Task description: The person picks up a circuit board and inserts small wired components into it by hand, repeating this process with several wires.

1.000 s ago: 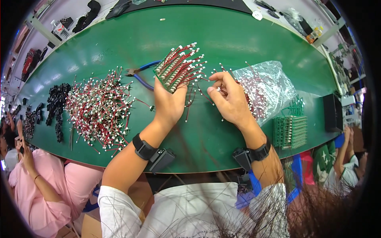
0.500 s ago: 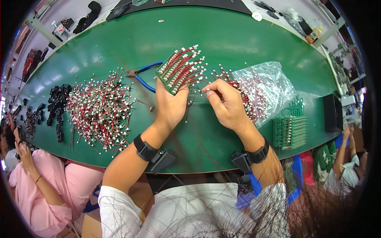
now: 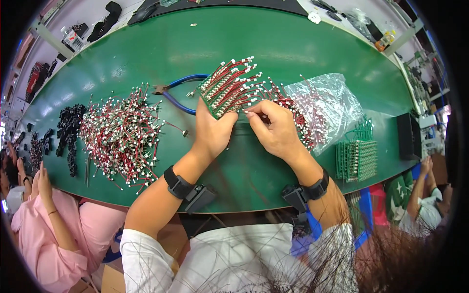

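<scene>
The right hand (image 3: 274, 128) has closed in on the green circuit-board panel (image 3: 211, 97) bristling with red wires, thumb and index drawn together at its four o'clock corner; what they pinch, I cannot tell. The left hand's (image 3: 211, 129) fingers clamp that panel above the glossy green tabletop (image 3: 146, 58). Around it: stacked green boards (image 3: 356, 161), four o'clock; tangled white-tipped wires (image 3: 119, 134), eight; crinkled clear plastic bag (image 3: 342, 105), three; blue-handled pliers (image 3: 185, 79), nine, partly covered.

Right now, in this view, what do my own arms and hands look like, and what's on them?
Your left hand and right hand are bare, without gloves. Black straps circle both forearms toward the wrists, each carrying a dark, boxy module. Your sleeves are white and short.
</scene>
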